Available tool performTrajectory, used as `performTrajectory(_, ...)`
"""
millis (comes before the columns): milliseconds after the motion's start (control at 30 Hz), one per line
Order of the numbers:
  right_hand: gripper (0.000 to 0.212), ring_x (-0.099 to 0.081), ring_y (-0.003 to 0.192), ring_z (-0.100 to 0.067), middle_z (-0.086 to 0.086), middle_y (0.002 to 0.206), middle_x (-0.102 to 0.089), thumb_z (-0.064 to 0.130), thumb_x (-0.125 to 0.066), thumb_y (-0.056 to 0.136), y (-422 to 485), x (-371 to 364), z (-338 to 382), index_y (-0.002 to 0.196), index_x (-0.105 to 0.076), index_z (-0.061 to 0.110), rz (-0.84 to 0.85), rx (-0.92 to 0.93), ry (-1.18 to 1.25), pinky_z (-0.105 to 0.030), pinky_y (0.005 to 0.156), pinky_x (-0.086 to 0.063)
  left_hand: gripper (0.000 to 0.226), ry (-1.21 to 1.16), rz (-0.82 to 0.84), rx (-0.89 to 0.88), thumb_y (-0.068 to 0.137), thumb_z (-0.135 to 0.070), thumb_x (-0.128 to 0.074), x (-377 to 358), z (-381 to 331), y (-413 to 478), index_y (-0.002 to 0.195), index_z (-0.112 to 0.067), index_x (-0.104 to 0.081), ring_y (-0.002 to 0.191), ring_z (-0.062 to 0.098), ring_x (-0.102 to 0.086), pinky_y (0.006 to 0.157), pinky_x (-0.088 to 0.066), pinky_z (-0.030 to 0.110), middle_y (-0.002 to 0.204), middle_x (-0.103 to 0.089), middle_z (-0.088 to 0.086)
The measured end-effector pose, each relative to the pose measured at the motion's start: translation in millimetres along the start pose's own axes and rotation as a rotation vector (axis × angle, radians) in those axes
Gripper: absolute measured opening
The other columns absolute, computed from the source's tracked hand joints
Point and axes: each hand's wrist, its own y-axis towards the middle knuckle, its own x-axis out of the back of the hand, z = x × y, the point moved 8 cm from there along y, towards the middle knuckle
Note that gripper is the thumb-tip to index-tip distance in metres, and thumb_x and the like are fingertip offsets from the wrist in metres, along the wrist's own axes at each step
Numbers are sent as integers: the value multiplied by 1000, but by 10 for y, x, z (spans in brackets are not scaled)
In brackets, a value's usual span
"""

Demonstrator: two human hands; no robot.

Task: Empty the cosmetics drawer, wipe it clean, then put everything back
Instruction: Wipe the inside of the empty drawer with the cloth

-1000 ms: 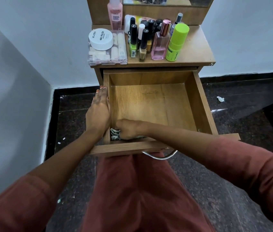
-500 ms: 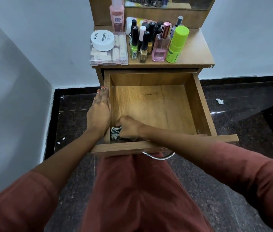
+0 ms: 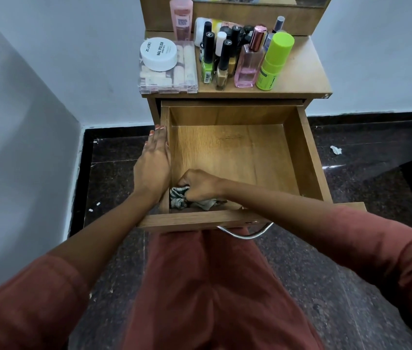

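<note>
Inside, the drawer (image 3: 300,157) holds only a cloth (image 3: 178,197) (right hand (image 3: 199,185) clenched on it, left hand (image 3: 153,165) flat).

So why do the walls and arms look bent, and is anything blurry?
Head view: the wide-angle lens bows the edges, so the sleeves loom large; the drawer at centre stays sharp; the right hand shades the cloth in the dim front corner; the jar label is readable.

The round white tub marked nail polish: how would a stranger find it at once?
Look at the wooden dressing table top above the open wooden drawer. At its left end lies a clear plastic box, and the round white tub sits on its lid. It is the only low, wide container; everything beside it is a tall bottle.
</note>
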Motion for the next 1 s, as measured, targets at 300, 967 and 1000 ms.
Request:
performTrajectory(300, 34, -35, 55, -1, 8, 60, -40, -15, -42, 77, -20, 40, 81, 58, -46, 14, 55, 28, -49, -1, 35, -30, 44, -5, 0, -4, 99, -15, -27, 12, -9, 7, 143, -11, -27, 140, 23, -25, 104, -37, 45, 151, -28, 9)
performTrajectory(967, 56, -50, 118, -27, -9, 133, -50, -1, -41, 85, -963, 692, -1258, 136, -37, 19, 202, -444, -404, -40, 99, -44, 44, -27, -1, -8, 100, -17, -26, 39, -21, -35, 143, -11, -28, 140, 21, -25, 105, -35, 44, 151, -27, 8)
performTrajectory(1000, 54, -50, 119, -27, -9, 133, -51, -2, -40, 85, -953, 693, -1254, 135, -39, 17, 191, -447, -425, -39, 100, -44, 44, -28, -2, -9, 100, -17, -26, 43, -25, -38, 143, -11, -28, 140, 21, -25, 106, -34, 44, 151, -27, 9)
